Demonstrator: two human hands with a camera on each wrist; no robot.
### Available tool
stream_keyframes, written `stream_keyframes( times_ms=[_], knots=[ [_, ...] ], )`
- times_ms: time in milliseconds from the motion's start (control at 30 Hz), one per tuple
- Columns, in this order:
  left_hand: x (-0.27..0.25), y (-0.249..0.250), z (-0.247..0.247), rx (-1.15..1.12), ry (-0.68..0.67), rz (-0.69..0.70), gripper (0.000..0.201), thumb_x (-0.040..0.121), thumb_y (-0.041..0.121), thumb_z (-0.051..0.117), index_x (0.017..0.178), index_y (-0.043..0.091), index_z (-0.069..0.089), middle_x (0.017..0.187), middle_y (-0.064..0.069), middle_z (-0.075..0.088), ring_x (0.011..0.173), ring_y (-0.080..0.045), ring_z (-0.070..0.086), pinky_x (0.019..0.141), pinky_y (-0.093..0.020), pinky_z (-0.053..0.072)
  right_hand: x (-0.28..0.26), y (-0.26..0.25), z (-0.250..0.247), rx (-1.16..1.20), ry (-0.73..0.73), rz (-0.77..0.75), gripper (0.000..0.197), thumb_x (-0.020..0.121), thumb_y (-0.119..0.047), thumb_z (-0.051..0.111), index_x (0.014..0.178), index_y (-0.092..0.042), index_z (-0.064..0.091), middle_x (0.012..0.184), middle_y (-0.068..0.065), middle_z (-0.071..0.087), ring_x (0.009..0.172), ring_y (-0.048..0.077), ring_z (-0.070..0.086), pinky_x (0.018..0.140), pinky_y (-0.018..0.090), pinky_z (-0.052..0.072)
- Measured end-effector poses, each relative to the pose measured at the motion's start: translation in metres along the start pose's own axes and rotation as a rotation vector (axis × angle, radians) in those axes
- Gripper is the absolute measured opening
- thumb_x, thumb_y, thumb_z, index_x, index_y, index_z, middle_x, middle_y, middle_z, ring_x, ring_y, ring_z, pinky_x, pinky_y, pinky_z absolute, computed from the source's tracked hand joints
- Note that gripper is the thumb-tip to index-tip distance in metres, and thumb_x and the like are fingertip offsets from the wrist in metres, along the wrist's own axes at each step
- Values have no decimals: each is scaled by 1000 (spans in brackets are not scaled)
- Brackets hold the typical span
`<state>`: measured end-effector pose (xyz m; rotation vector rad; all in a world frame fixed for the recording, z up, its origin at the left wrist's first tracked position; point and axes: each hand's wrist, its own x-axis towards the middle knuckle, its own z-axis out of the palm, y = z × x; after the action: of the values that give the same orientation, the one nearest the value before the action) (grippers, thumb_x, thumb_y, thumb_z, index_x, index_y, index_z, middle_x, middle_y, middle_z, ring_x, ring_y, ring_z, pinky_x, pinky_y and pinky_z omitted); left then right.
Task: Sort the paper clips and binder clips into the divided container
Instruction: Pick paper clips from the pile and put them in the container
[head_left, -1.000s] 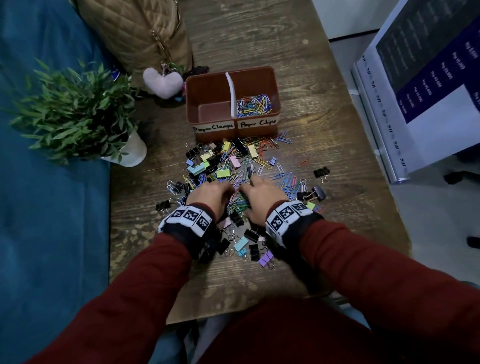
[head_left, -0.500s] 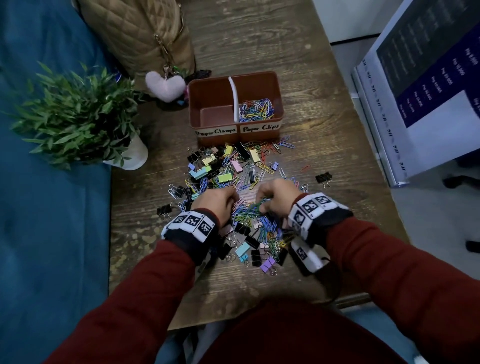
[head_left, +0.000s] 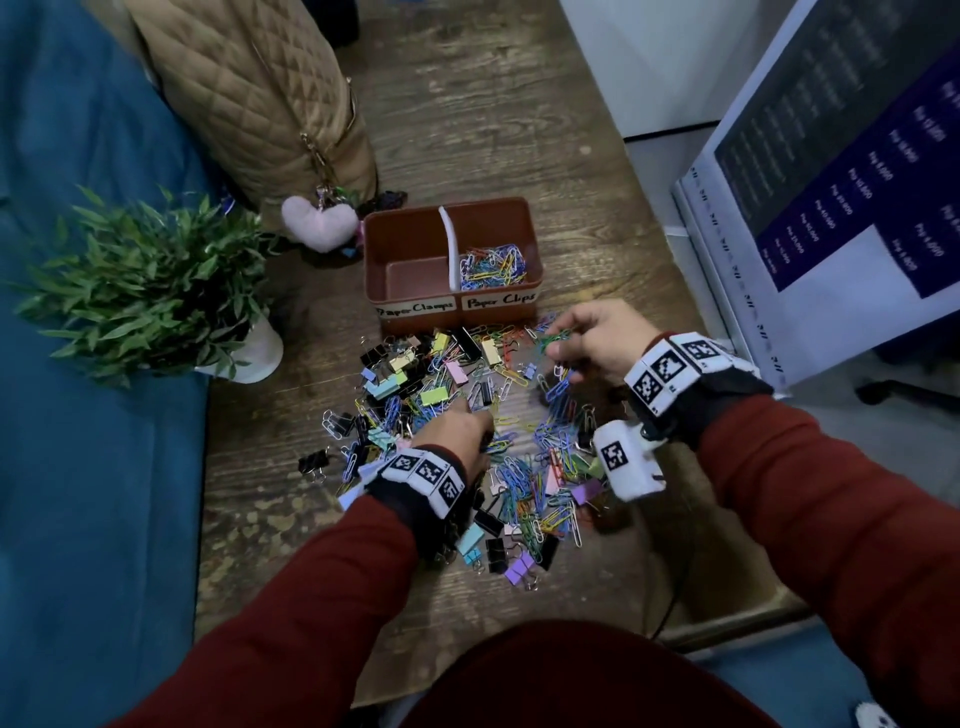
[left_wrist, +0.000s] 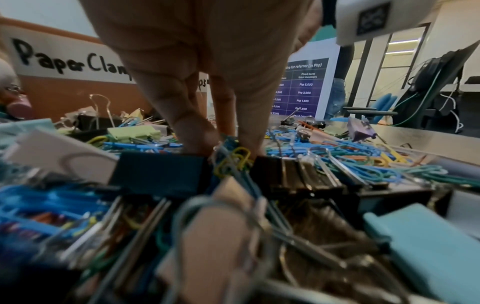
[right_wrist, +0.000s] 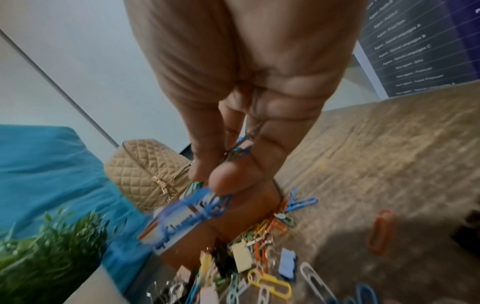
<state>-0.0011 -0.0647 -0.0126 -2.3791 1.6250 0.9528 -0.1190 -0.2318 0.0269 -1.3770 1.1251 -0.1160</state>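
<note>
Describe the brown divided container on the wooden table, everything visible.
The brown plastic-looking divided container stands upright on the wooden table, just beyond the mixed clip pile. A white divider splits it. Handwritten front labels read "Paper Clamps" left, "Paper Clips" right. The right compartment holds coloured paper clips; the left shows only bare floor. Neither hand touches it.

Wooden table (head_left: 524, 130), clips (head_left: 550, 467), container (head_left: 410, 244), plant (head_left: 140, 291)
</note>
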Motion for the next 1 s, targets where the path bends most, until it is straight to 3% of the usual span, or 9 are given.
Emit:
stream_keyframes(
  times_ms=[167, 367, 533, 600, 733, 800, 900, 1000],
  knots=[
    [8, -1, -4, 0, 13, 61, 25, 89, 13, 60, 113, 15, 61, 112, -9, 52, 96, -27, 61, 89, -35, 51, 10, -28, -6, 46, -21, -28, 22, 79, 12, 62, 73, -10, 60, 46, -3, 62, 42, 6, 58, 38, 19, 48],
    [15, -2, -8, 40, -34, 64, 21, 93, 15, 53, 113, 15, 62, 106, -8, 63, 95, -25, 61, 86, -34, 51, 32, -80, 1, 79, 120, -126, 15, 81, 5, 65, 78, -9, 61, 80, 11, 64, 60, 22, 58, 49, 27, 52],
    [17, -6, -11, -82, -46, -16, 30, 89, 15, 60, 119, 20, 62, 110, -6, 66, 97, -23, 64, 88, -35, 54, 59, -103, 20, 86, 217, -198, 11, 81, 2, 66, 80, -8, 61, 76, 13, 65, 55, 18, 60, 48, 25, 55],
    [18, -10, -12, -150, -19, -19, 31, 87, 18, 64, 118, 18, 63, 113, -5, 66, 102, -22, 62, 92, -35, 51, 66, -103, 23, 47, 180, -185, 7, 83, -5, 66, 90, -6, 64, 78, 14, 66, 60, 19, 62, 51, 27, 55],
    [19, -16, -19, -274, 15, -37, 30, 85, 21, 68, 115, 17, 65, 108, -2, 67, 99, -18, 62, 91, -29, 50, 68, -93, 20, 28, 180, -141, 25, 89, -10, 61, 113, -5, 61, 93, 11, 64, 77, 24, 62, 73, 39, 56],
    [18, -16, -26, -360, 49, -51, 25, 83, 20, 70, 108, 18, 68, 101, 1, 67, 93, -16, 62, 87, -28, 50, 59, -87, 10, 65, 218, -167, 21, 89, -8, 59, 110, -8, 62, 94, 10, 65, 79, 22, 64, 73, 39, 56],
    [19, -16, -46, -506, 150, -53, 18, 82, 15, 71, 100, 16, 69, 90, 4, 65, 83, -11, 60, 80, -22, 49, 44, -61, -9, 32, 273, -219, 13, 88, -6, 60, 98, -13, 65, 92, 8, 67, 72, 18, 65, 63, 32, 57],
    [22, -13, -77, -644, 250, -22, 12, 78, 11, 74, 87, 17, 71, 78, 3, 67, 68, -9, 62, 65, -23, 52, 25, -19, -19, -177, 256, -277, 21, 83, -1, 64, 89, -22, 65, 82, -1, 65, 73, 16, 62, 70, 34, 55]
  ],
)
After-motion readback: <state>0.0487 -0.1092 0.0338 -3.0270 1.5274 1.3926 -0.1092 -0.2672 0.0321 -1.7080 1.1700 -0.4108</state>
